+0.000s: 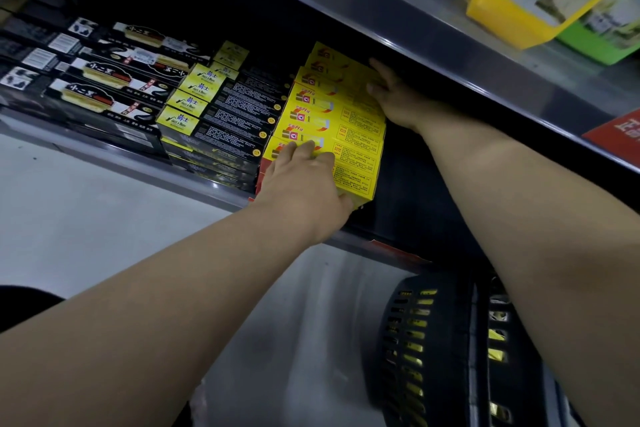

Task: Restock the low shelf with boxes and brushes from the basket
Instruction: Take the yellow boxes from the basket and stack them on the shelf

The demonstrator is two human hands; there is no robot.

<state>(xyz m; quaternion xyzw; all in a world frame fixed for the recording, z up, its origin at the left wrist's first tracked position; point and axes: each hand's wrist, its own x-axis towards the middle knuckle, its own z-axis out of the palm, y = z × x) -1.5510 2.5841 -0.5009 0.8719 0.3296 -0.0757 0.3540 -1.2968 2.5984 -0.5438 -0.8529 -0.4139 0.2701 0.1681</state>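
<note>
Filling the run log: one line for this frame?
stage: squaring yellow boxes on low shelf | left hand: grips front box | right hand: on rear boxes | basket: below

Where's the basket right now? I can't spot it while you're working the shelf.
In the head view the black basket sits on the floor at lower right, below the low shelf, partly hidden behind the right forearm; yellow packs show through its slots.
</note>
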